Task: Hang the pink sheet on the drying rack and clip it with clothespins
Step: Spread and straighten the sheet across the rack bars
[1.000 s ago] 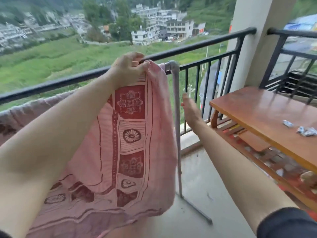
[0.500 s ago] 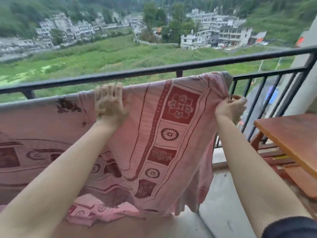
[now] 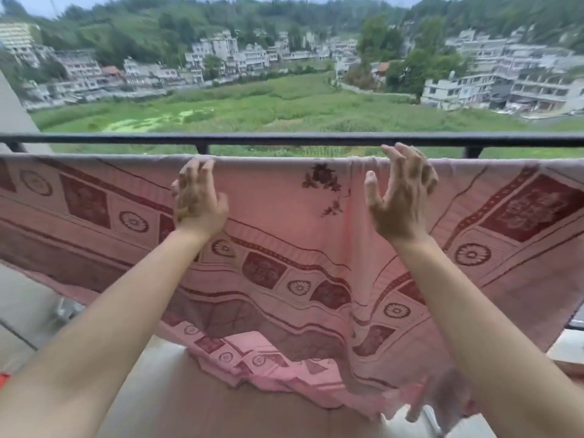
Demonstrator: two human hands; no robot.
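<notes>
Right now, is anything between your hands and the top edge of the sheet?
Nothing visible. The sheet hangs spread in front of the railing. The left hand rests on it, fingers at the top edge. The right hand is open in front of that edge, with nothing between them.

A black balcony railing (image 3: 284, 139) fronts a green field (image 3: 284, 104), pale buildings (image 3: 221, 53) and wooded hills (image 3: 151, 23) in daylight.
</notes>
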